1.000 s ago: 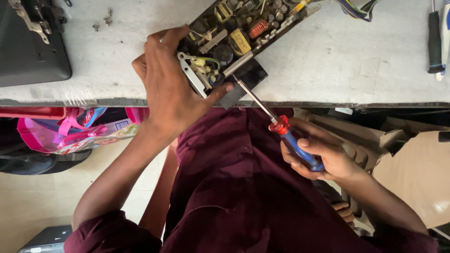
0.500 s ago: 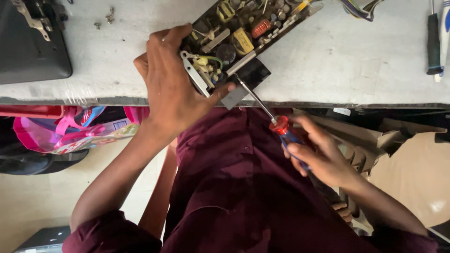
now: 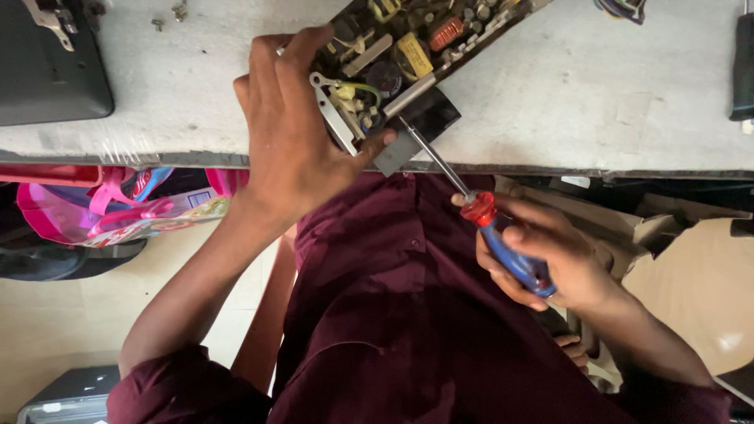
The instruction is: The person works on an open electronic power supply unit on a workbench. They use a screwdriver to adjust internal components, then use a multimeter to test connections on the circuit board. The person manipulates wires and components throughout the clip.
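Circuit board [image 3: 408, 47] was pinned at the near edge of the grey workbench [image 3: 597, 102] by the left hand [image 3: 294, 133], fingers draped over its left end, thumb pressed on the underside. Screwdriver [image 3: 487, 228] was gripped by its blue handle in the right hand [image 3: 550, 263], tip at the board's lower edge. Board's top was cropped off, and the exact screw couldn't be made out.

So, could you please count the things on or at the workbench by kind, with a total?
Hands: 2, left hand and right hand
Circuit boards: 1, circuit board
Screwdrivers: 1, screwdriver
Dark cases: 1, dark case
Pink bags: 1, pink bag
Total: 6
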